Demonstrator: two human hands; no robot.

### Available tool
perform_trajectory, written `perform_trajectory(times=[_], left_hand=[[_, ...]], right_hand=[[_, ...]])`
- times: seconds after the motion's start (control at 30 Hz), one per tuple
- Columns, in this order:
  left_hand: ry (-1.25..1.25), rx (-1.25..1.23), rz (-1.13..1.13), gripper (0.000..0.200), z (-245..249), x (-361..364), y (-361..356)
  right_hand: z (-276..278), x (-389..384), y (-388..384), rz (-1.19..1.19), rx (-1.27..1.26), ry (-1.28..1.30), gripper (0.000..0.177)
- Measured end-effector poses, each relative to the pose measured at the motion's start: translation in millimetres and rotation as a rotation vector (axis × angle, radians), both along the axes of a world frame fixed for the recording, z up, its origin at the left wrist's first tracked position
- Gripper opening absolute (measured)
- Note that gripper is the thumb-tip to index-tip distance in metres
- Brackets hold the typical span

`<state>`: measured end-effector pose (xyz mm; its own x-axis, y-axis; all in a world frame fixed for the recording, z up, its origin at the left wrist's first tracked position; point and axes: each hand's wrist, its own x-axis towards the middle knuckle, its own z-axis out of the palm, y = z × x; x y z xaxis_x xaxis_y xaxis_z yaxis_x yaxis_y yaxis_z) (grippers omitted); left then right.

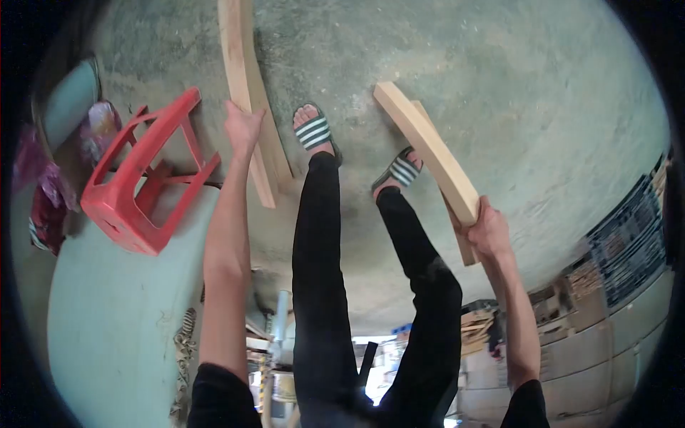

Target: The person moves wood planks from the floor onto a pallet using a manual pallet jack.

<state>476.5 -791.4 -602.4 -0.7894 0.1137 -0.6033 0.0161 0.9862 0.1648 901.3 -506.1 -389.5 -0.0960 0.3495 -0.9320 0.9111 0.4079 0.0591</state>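
Observation:
My left hand (244, 130) grips a long pale wooden beam (239, 64) that runs up past the top edge of the view. Close against it on the right is a second wooden piece (271, 139); whether my fingers also hold this one is hidden. On the other side, my right hand (491, 228) is closed around the near end of a shorter squared wooden beam (434, 148), which slants up to the left, past my foot. Another length of wood (465, 246) shows beneath that beam, partly covered by it and by my hand.
A red plastic stool (135, 189) lies tipped on a pale green surface (114, 314) at left. My feet, in striped slides (312, 132), stand on the concrete floor (321, 43). Stacked wood (478, 328) and a dark slatted stack (624, 232) are at right.

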Motion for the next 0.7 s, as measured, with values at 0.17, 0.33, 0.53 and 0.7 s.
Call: perform_trajectory(times=[0.17,0.33,0.53,0.7], left_hand=[[0.128,-0.112,-0.01,0.069,-55,9,-6],[0.211,-0.176,-0.084,0.077,-86,10,-37],[0.004,0.338,0.289,0.093,-96,-3,-72],[0.141,0.188,0.052,0.084,-95,47,-82]], right_hand=[[-7,37,0,-0.154,-0.003,0.062,0.053],[-15,56,-8,-0.156,0.022,0.055,0.052],[-18,53,-14,-0.15,-0.007,0.036,0.053],[-11,30,-26,-0.161,0.006,0.015,0.054]])
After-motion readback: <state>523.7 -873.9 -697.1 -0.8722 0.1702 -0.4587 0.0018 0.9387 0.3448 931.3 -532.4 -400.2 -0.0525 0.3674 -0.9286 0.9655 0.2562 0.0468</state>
